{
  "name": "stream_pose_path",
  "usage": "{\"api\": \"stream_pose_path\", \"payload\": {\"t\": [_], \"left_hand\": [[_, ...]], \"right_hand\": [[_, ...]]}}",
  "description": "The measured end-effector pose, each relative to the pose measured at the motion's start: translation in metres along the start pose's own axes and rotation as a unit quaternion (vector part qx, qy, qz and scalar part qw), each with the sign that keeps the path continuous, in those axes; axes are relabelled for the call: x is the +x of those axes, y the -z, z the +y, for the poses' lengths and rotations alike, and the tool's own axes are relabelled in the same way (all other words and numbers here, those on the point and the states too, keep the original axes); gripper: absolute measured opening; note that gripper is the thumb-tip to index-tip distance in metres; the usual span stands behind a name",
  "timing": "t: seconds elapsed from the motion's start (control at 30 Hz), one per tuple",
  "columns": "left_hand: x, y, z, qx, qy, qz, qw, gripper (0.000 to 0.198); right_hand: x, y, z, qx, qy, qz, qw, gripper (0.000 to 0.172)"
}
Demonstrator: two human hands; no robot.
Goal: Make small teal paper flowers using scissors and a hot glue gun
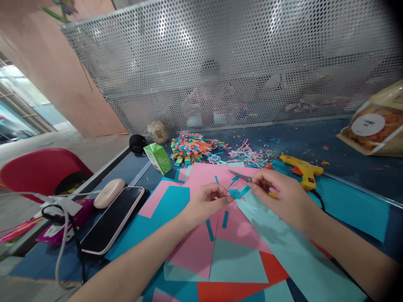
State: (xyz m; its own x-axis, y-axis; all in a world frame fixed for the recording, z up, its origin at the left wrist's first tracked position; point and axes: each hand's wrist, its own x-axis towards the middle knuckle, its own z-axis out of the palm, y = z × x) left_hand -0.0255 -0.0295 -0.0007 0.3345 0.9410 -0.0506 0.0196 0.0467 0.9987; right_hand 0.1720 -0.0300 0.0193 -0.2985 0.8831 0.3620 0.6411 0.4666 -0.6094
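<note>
My right hand (281, 193) is closed around a pair of scissors (241, 175), blades pointing left over the pink paper; part of a yellow handle shows under the fingers. My left hand (206, 203) pinches the edge of a small blue paper flower (235, 193) with strip-like petals, between thumb and forefinger. Below the hands, loose dark-blue paper strips (210, 230) lie on a pink sheet (192, 251). A pale-blue sheet (283, 239) slants beneath my right forearm.
A yellow glue gun (304, 170) lies to the right. Behind the sheets sit a pile of fringed paper flowers (190, 147) and paper scraps (248, 153). At left are a green drink carton (158, 158), a phone (111, 220) and cables. A perforated metal screen (163, 63) stands behind.
</note>
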Motion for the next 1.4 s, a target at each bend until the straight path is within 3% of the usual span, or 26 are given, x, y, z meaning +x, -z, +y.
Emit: {"api": "stream_pose_path", "payload": {"t": [0.1,0.23,0.37,0.6,0.73,0.9,1.4], "left_hand": [[-0.001,0.0,0.0,-0.003,0.004,0.004,1.0,0.035],[0.0,0.0,-0.003,-0.007,0.0,0.0,1.0,0.037],[0.001,0.0,-0.005,-0.009,0.004,-0.005,1.0,0.037],[0.0,0.0,0.001,-0.01,0.007,0.016,1.0,0.037],[0.001,0.0,-0.001,-0.007,-0.002,0.014,1.0,0.037],[0.002,-0.001,-0.002,0.015,-0.002,0.015,1.0,0.034],[0.003,-0.003,-0.003,0.007,0.011,0.016,1.0,0.038]], "right_hand": [[0.0,-0.002,0.006,-0.086,0.089,0.036,0.992,0.009],[-0.001,-0.003,0.005,-0.2,0.238,0.074,0.948,0.01],[-0.003,-0.001,-0.002,-0.231,0.303,0.07,0.922,0.011],[-0.004,-0.005,0.003,-0.172,0.276,0.079,0.942,0.01],[-0.006,-0.005,0.005,-0.161,0.225,0.086,0.957,0.019],[-0.005,-0.003,0.003,-0.138,0.181,0.084,0.97,0.016],[-0.008,-0.01,0.003,-0.202,0.269,0.116,0.935,0.02]]}}
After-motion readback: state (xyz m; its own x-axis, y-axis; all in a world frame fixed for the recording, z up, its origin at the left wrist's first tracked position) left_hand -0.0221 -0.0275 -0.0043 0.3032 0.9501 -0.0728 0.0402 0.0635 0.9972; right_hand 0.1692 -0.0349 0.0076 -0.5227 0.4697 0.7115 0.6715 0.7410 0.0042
